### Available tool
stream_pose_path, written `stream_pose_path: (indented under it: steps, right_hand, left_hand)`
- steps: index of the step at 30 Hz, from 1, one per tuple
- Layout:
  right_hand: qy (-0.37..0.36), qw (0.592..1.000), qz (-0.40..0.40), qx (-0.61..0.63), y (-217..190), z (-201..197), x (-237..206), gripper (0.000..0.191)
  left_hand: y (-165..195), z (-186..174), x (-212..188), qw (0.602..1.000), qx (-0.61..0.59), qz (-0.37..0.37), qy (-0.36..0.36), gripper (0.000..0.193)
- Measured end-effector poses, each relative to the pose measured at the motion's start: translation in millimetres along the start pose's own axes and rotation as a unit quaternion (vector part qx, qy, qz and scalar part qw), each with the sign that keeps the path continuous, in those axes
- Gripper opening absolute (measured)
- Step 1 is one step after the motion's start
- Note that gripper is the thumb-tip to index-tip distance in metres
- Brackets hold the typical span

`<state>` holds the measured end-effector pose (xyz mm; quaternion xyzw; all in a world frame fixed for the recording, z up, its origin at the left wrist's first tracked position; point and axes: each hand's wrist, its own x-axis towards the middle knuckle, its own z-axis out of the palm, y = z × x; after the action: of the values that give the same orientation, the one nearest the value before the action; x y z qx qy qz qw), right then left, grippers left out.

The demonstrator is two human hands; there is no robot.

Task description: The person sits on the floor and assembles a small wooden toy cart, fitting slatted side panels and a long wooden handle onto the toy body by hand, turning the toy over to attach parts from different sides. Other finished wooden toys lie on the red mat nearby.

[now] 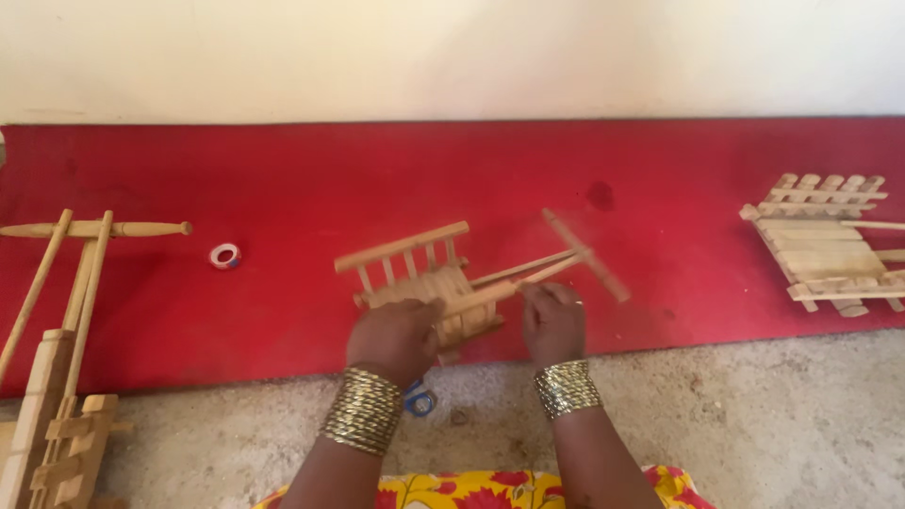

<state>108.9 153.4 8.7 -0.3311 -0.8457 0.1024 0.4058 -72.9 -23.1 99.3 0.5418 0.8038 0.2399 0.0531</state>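
Both forearms reach forward from the bottom of the view, each wrist wrapped in a stack of gold bangles. The left hand lies palm down with its fingers curled over the near side of a small wooden cart model, clasping the slatted bed. The right hand sits just beside it, knuckles up, its fingertips pinched narrow around the cart's two long shafts; how firmly they close cannot be told. The cart rests on the red mat, near the mat's front edge, tilted so its railed side stands up on the far left. Its long axis runs from lower left to upper right, the shafts pointing up and to the right and ending in a crossbar set across them, blurred. A second slatted wooden cart body lies well apart at the right edge. Longer wooden pieces lie at the left, near a small tape roll. A blue ring sits on the bare floor between the wrists.
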Motion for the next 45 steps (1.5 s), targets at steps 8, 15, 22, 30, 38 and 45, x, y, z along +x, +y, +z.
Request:
stream_pose_path:
  steps: [8,15,22,30,38,45]
  right_hand:
    - [-0.072,0.996,0.01,0.045,22.5,30.7,-22.1,0.017]
    - [-0.174,0.983,-0.055,0.006,18.4,47.4,-37.1,0.013]
    - [-0.208,0.976,0.066,0.0,14.8,35.1,-37.3,0.018]
    - [-0.204,0.972,-0.049,0.106,1.5,45.2,-50.3,0.022]
    - [-0.129,0.986,0.049,-0.092,49.4,16.8,-54.3,0.027]
    - [-0.184,0.983,-0.012,0.017,-4.8,42.8,-55.8,0.031]
  left_hand:
    - [-10.7,18.2,0.0,0.983,-0.003,-0.083,-0.162,0.025]
    - [-18.8,20.6,-3.1,0.985,-0.035,-0.097,-0.137,0.036]
    - [-24.4,18.1,0.0,0.985,0.032,-0.084,-0.144,0.027]
    - [-28.1,21.6,-0.2,0.979,0.011,-0.091,-0.181,0.03]
    - [-26.4,19.0,1.2,0.978,0.0,-0.098,-0.183,0.033]
    - [-21.4,14.2,1.8,0.977,-0.012,-0.106,-0.184,0.032]
